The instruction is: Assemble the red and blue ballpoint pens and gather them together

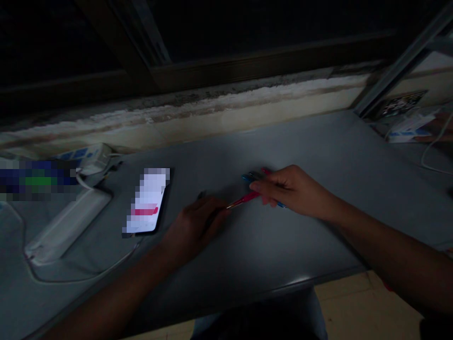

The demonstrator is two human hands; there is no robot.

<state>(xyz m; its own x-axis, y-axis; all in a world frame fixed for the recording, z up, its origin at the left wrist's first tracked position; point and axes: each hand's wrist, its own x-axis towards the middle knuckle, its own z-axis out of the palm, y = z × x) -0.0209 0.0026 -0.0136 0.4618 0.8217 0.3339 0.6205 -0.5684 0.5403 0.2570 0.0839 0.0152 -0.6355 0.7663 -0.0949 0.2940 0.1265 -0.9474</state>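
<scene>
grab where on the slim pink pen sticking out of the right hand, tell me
The slim pink pen is probably best pinched from above on its exposed barrel, just left of the right hand. That stretch sticks out clear of the blue pens and slants toward the left hand; the tip looks too thin.

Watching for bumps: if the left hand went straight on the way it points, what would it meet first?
Probably the pink pen held in the right hand, just ahead of the left hand, though the dim view leaves depth unsure.
</scene>
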